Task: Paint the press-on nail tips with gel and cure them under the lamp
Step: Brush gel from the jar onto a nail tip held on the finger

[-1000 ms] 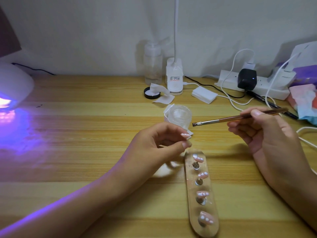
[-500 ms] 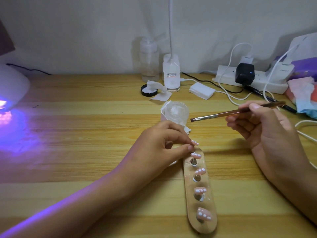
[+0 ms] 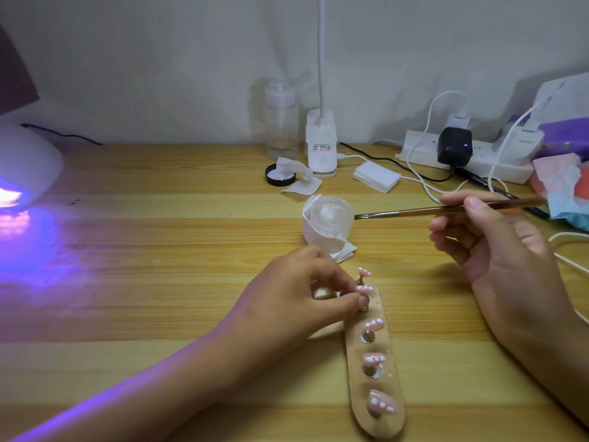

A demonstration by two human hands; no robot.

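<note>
A clear oblong holder (image 3: 387, 374) lies lengthwise on the wooden table, with several pink nail tips dotted white on metal pegs. My left hand (image 3: 296, 295) pinches the peg of the second tip (image 3: 365, 289) at the holder's far end; another tip (image 3: 364, 272) stands just beyond it. My right hand (image 3: 497, 247) holds a thin brown brush (image 3: 424, 212) level above the table, bristles pointing left at a small clear gel jar (image 3: 331, 215) wrapped in white tissue. The white curing lamp (image 3: 25, 167) glows violet at the far left.
Along the back wall stand a clear bottle (image 3: 282, 122), a white desk-lamp base (image 3: 321, 148), a black lid (image 3: 279, 175) with a wipe, a small white box (image 3: 376, 177), and a power strip (image 3: 468, 157) with plugs and cables. Coloured papers (image 3: 564, 177) lie far right.
My left hand came down from above the holder to its far end and now pinches a tip's peg there. The right hand with the brush stayed nearly still.
</note>
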